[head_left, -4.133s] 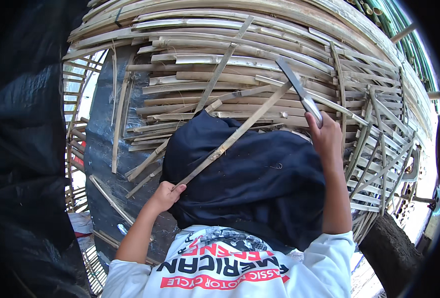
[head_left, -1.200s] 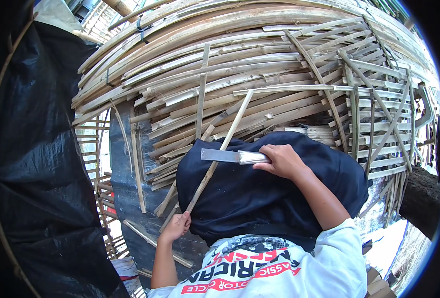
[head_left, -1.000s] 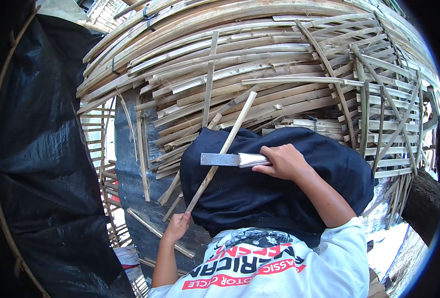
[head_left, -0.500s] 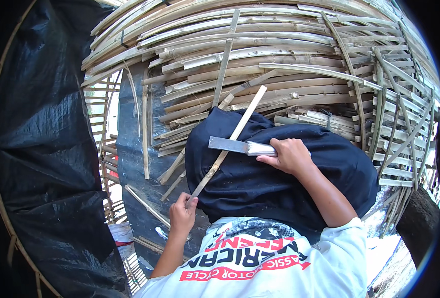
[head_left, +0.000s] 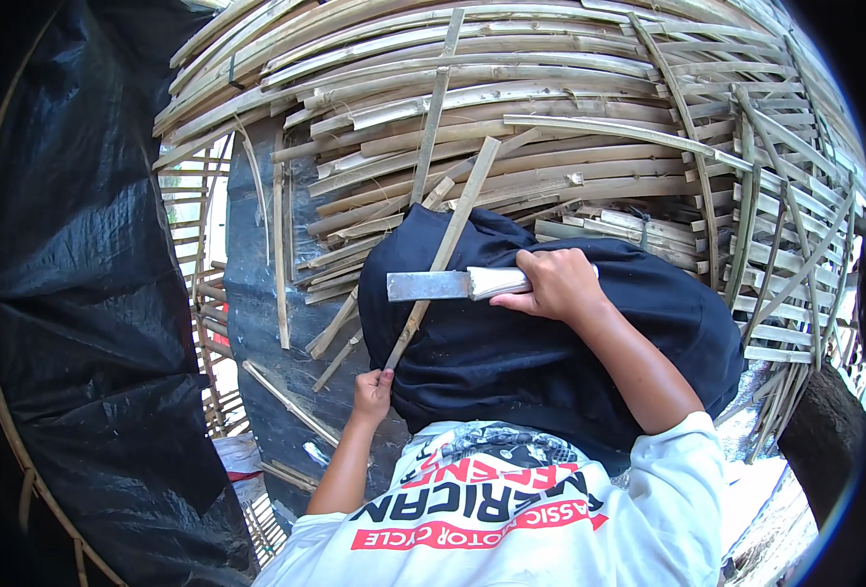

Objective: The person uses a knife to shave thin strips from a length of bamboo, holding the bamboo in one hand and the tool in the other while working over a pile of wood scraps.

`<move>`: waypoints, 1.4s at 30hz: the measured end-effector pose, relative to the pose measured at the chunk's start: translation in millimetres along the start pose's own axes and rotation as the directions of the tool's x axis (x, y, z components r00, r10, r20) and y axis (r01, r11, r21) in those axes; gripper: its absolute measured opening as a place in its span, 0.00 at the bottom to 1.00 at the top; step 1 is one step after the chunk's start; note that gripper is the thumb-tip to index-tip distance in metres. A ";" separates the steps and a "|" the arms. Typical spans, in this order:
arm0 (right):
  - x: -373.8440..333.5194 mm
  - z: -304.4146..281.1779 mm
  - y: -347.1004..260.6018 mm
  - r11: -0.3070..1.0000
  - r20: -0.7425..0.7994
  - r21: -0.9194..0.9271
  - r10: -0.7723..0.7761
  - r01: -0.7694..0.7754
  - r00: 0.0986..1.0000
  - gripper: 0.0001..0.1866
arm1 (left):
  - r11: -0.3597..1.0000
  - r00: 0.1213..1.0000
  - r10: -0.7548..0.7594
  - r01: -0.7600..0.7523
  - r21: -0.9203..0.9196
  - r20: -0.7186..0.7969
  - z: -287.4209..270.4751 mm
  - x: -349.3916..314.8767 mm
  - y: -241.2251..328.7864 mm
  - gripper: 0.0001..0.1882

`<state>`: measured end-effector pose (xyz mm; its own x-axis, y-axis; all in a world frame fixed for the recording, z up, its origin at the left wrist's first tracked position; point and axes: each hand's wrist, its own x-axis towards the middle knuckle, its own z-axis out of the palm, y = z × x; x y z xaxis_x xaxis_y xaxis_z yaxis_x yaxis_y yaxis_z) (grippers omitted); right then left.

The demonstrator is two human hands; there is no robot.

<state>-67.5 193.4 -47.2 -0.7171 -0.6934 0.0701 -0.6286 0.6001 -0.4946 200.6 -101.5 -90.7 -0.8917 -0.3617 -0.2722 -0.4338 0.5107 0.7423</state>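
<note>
My left hand (head_left: 372,391) is closed round the near end of a bamboo strip (head_left: 459,217). The strip slants away and to the right over the dark cloth (head_left: 570,323) that covers my lap. In my right hand (head_left: 560,284) is a broad, square-ended knife (head_left: 429,286) with a pale wrapped handle (head_left: 498,282). Its blade points left and lies across the middle of the strip, seemingly touching it. Part of the handle is hidden by my right fingers.
Ahead lies a big stack of split bamboo (head_left: 511,98). To the right stands a lattice of bamboo slats (head_left: 795,225), with a dark log (head_left: 824,421) nearer me. A black plastic sheet (head_left: 81,293) hangs at the left. Loose strips (head_left: 291,403) lie on a dark sheet beside me.
The knife has moved slightly left and now lies level. My left hand and the strip have shifted, the hand a little away from me and the strip's far end up and left.
</note>
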 end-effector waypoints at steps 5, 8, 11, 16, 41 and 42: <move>20.3 -1.8 20.8 0.983 -0.045 -0.147 -0.114 0.106 0.992 0.36 | 0.993 0.995 -0.096 0.097 -0.064 0.030 3.6 0.9 3.8 0.36; 31.8 -12.7 37.2 0.977 -0.089 -0.193 -0.114 0.095 0.989 0.36 | 0.985 0.993 -0.114 0.111 -0.133 -0.017 9.0 -0.3 8.8 0.37; 39.8 -25.5 43.1 0.968 -0.127 -0.240 -0.108 0.075 0.986 0.36 | 0.984 0.992 -0.121 0.126 -0.125 0.040 4.3 9.1 32.0 0.38; 33.3 -41.2 15.7 0.967 -0.112 -0.251 -0.068 0.038 0.991 0.33 | 0.977 0.987 -0.131 0.144 -0.160 0.093 2.4 5.6 23.0 0.38; 41.9 -114.3 45.7 0.848 -0.323 0.097 0.522 -0.520 0.790 0.27 | 0.908 0.946 -0.186 0.269 -0.323 0.264 -9.1 13.6 35.6 0.36; 35.1 -103.5 32.5 0.869 -0.279 0.136 0.495 -0.476 0.823 0.25 | 0.909 0.948 -0.190 0.268 -0.320 0.256 -9.2 13.0 37.5 0.36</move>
<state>-144.2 229.8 28.8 -0.9853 -0.1622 0.0542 -0.1632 0.7972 -0.5812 174.0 -94.3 -60.8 -0.7960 -0.2400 -0.5556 -0.5920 0.1178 0.7973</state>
